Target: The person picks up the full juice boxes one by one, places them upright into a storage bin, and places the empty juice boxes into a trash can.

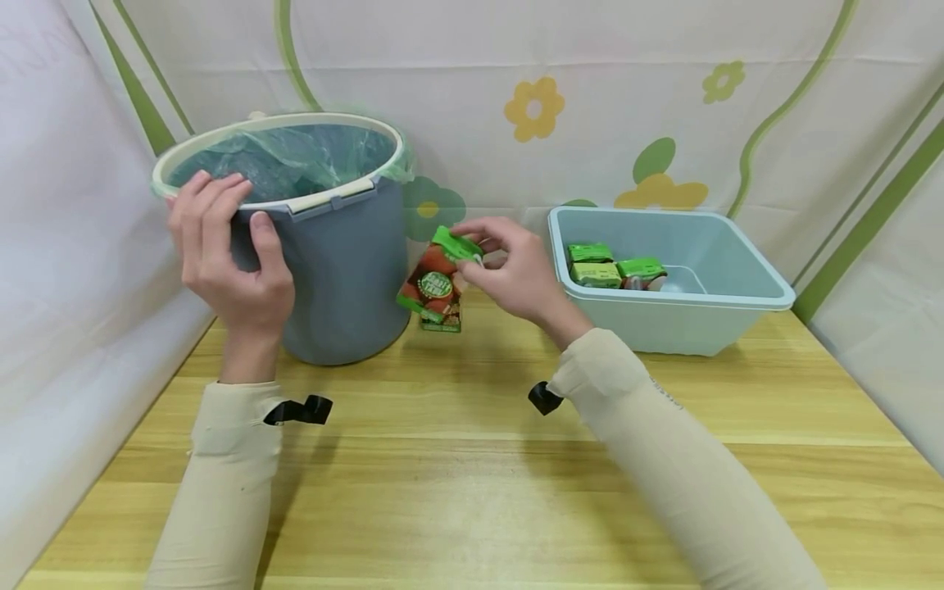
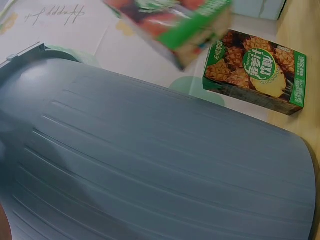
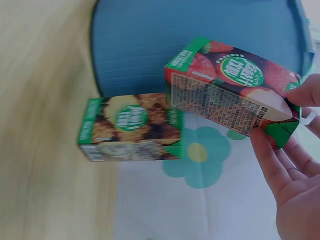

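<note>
My left hand (image 1: 232,254) holds the rim of a blue-grey trash bin (image 1: 339,279), fingertips bent over the edge and thumb on the outer wall. A thin green plastic bag (image 1: 295,160) lines the bin. Between bin and tub, my right hand (image 1: 512,266) pinches one green end of a red juice box (image 3: 235,85), which hangs tilted in the air. Behind it a pineapple juice box (image 2: 257,70) stands on the table, close to the bin; the red box partly covers it in the head view.
A light blue plastic tub (image 1: 678,319) stands at the right, with several green-topped juice boxes (image 1: 596,274) in its left part. Beneath everything is a wooden table (image 1: 457,492). A white cloth (image 1: 472,98) with flower prints hangs behind.
</note>
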The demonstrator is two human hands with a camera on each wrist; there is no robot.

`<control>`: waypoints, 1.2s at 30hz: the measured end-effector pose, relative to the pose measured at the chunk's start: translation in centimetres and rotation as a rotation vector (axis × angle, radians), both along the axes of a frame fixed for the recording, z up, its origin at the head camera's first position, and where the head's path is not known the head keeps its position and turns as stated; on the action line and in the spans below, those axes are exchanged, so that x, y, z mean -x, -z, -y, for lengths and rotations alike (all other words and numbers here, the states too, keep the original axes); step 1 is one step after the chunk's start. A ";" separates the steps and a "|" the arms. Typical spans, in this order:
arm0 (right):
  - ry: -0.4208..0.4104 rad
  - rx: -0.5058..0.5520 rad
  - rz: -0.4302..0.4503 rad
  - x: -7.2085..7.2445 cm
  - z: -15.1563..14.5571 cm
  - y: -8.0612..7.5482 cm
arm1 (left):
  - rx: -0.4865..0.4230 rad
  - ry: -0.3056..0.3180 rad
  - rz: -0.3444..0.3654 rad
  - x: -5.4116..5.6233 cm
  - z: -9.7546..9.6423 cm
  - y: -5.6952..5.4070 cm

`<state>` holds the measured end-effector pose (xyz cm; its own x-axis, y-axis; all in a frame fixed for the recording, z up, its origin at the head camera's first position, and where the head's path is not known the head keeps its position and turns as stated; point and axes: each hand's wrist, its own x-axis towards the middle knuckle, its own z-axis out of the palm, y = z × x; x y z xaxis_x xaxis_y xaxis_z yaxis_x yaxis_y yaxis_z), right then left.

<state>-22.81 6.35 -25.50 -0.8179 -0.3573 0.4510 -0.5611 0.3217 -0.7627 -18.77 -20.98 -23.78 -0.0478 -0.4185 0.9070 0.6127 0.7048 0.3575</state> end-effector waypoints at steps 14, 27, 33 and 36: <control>-0.046 0.248 -0.044 -0.3 -0.8 -5.3 | -0.003 -0.001 0.007 0.2 0.1 0.1; -0.059 0.512 0.019 -0.9 -0.7 -8.6 | -0.008 0.006 0.001 0.3 -0.1 0.1; -0.061 0.609 0.051 -1.2 0.0 -9.9 | -0.009 0.011 -0.004 0.3 -0.2 0.0; -0.065 0.638 0.048 -1.3 0.8 -10.4 | -0.012 0.010 -0.006 0.2 -0.2 -0.1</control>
<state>-21.55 5.55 -15.09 -0.8283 -0.0803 0.5544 -0.5243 -0.2375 -0.8177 -18.97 -20.82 -23.68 -0.0466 -0.4292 0.9020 0.6223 0.6939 0.3624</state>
